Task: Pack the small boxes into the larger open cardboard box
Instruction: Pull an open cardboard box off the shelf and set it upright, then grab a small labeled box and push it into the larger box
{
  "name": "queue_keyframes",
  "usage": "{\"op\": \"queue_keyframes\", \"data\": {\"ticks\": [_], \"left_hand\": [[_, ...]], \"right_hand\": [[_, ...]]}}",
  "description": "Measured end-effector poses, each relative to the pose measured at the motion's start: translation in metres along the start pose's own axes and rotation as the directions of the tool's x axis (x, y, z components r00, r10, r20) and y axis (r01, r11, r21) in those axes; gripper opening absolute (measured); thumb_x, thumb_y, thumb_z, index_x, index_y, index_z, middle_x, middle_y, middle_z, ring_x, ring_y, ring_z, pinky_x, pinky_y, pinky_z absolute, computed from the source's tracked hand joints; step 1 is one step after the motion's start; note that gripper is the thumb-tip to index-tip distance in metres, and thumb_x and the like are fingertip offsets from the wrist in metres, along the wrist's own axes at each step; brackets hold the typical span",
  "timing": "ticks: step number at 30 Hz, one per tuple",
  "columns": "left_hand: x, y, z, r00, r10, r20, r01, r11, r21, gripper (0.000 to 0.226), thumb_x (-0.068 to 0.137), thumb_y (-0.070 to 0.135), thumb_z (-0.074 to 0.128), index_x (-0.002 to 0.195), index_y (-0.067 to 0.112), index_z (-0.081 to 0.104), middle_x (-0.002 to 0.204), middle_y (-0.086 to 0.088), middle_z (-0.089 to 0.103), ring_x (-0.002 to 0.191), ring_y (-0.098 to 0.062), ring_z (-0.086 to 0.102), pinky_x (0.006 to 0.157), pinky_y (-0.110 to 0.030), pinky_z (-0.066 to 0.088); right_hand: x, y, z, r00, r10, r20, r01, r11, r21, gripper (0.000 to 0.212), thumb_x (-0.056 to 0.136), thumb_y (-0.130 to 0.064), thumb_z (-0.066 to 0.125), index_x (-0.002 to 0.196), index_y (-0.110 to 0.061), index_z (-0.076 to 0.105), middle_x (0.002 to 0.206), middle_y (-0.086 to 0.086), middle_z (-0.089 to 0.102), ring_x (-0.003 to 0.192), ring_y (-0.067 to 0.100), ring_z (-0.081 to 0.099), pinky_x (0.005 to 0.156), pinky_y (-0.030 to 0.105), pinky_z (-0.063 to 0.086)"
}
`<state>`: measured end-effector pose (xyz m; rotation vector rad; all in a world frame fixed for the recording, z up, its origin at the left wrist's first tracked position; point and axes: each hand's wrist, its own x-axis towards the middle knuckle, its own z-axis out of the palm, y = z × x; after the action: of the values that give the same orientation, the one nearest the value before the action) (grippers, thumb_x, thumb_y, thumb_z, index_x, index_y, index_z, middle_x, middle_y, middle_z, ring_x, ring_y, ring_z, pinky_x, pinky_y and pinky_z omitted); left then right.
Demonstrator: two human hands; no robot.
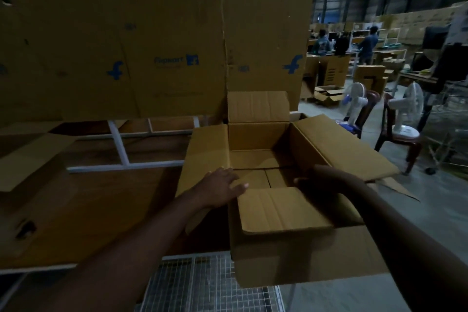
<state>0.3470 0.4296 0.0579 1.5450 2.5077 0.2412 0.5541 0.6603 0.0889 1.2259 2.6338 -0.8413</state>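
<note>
A large open cardboard box (298,258) stands in front of me with all its flaps spread; the inside shows only the bare bottom. My left hand (220,186) rests flat, fingers spread, on the box's left flap near the front corner. On the right, near the front flap, my right hand (321,180) reaches over the rim; its fingers are dark and I cannot make out whether they grip anything. No small boxes are in view.
Tall flattened printed cartons (157,53) form a wall behind the box. Another open carton (27,157) lies at the left on the wooden table (83,213). A wire-mesh shelf (202,284) sits below. Chairs with fans (402,114) and people stand at the right.
</note>
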Motion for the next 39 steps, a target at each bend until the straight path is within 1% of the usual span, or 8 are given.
{"op": "queue_keyframes", "data": {"ticks": [2, 5, 11, 17, 23, 29, 33, 39], "left_hand": [[-0.008, -0.002, -0.006, 0.999, 0.005, -0.048, -0.007, 0.999, -0.039, 0.073, 0.102, 0.068, 0.035, 0.156, 0.020, 0.042, 0.166, -0.005, 0.035, 0.154, -0.021, 0.026, 0.123, -0.043, 0.020], [-0.026, -0.016, -0.011, 0.987, 0.025, -0.159, -0.032, 0.999, -0.040, 0.072, 0.102, 0.067, 0.035, 0.160, 0.023, 0.034, 0.169, -0.002, 0.030, 0.156, -0.018, 0.021, 0.126, -0.042, 0.012], [-0.079, -0.110, -0.043, 0.918, 0.000, -0.397, 0.012, 1.000, 0.026, 0.073, 0.102, 0.066, 0.037, 0.162, 0.026, 0.029, 0.171, -0.002, 0.023, 0.158, -0.020, 0.016, 0.128, -0.046, 0.007], [-0.179, -0.253, -0.097, 0.831, -0.057, -0.553, 0.113, 0.991, 0.067, 0.071, 0.099, 0.065, 0.035, 0.155, 0.023, 0.043, 0.162, -0.006, 0.042, 0.152, -0.025, 0.033, 0.124, -0.048, 0.020], [-0.315, -0.397, -0.135, 0.798, -0.140, -0.586, 0.272, 0.952, 0.143, 0.054, 0.103, 0.022, 0.051, 0.156, 0.020, 0.043, 0.160, -0.009, 0.044, 0.149, -0.028, 0.038, 0.126, -0.052, 0.022], [-0.436, -0.505, -0.157, 0.805, -0.288, -0.518, 0.410, 0.902, 0.136, 0.076, 0.094, 0.066, 0.040, 0.158, 0.025, 0.039, 0.162, -0.008, 0.042, 0.150, -0.025, 0.037, 0.125, -0.049, 0.024], [-0.480, -0.548, -0.163, 0.780, -0.314, -0.541, 0.447, 0.885, 0.130, 0.072, 0.096, 0.061, 0.052, 0.156, 0.022, 0.042, 0.160, -0.009, 0.044, 0.148, -0.028, 0.039, 0.122, -0.045, 0.026], [-0.502, -0.603, -0.166, 0.770, -0.422, -0.479, 0.507, 0.860, 0.058, 0.069, 0.100, 0.068, 0.039, 0.152, 0.024, 0.048, 0.159, -0.006, 0.045, 0.147, -0.025, 0.040, 0.122, -0.048, 0.030]], "right_hand": [[0.001, -0.028, 0.013, 0.997, -0.031, -0.070, 0.034, 0.998, 0.050, 0.022, 0.100, -0.037, 0.060, 0.102, -0.016, 0.059, 0.097, 0.004, 0.061, 0.091, 0.018, 0.060, 0.082, 0.035, 0.050], [0.010, -0.074, 0.034, 0.937, -0.206, -0.282, 0.209, 0.978, -0.021, 0.032, 0.099, -0.047, 0.056, 0.111, -0.019, 0.064, 0.098, 0.001, 0.068, 0.086, 0.015, 0.066, 0.082, 0.038, 0.059], [-0.006, -0.196, 0.074, 0.812, -0.366, -0.455, 0.389, 0.920, -0.047, 0.073, 0.092, -0.068, 0.052, 0.148, -0.024, 0.040, 0.141, 0.007, 0.055, 0.117, 0.026, 0.059, 0.088, 0.043, 0.055], [-0.036, -0.326, 0.129, 0.701, -0.557, -0.445, 0.576, 0.810, -0.107, 0.089, 0.087, -0.078, 0.049, 0.150, -0.017, 0.039, 0.149, 0.012, 0.049, 0.130, 0.032, 0.052, 0.100, 0.044, 0.049], [-0.084, -0.475, 0.205, 0.625, -0.685, -0.374, 0.682, 0.712, -0.164, 0.084, 0.091, -0.070, 0.052, 0.153, -0.015, 0.036, 0.152, 0.014, 0.046, 0.133, 0.035, 0.049, 0.103, 0.045, 0.044], [-0.122, -0.599, 0.284, 0.594, -0.745, -0.303, 0.744, 0.652, -0.145, 0.092, 0.086, -0.081, 0.044, 0.154, -0.019, 0.032, 0.156, 0.012, 0.042, 0.134, 0.033, 0.049, 0.101, 0.049, 0.050], [-0.144, -0.665, 0.321, 0.537, -0.809, -0.238, 0.797, 0.579, -0.170, 0.091, 0.088, -0.080, 0.044, 0.154, -0.018, 0.034, 0.155, 0.011, 0.043, 0.134, 0.032, 0.047, 0.100, 0.045, 0.048], [-0.137, -0.752, 0.383, 0.556, -0.814, -0.169, 0.804, 0.578, -0.138, 0.109, 0.077, -0.095, 0.033, 0.152, -0.017, 0.037, 0.151, 0.011, 0.049, 0.131, 0.032, 0.051, 0.099, 0.045, 0.050]]}}
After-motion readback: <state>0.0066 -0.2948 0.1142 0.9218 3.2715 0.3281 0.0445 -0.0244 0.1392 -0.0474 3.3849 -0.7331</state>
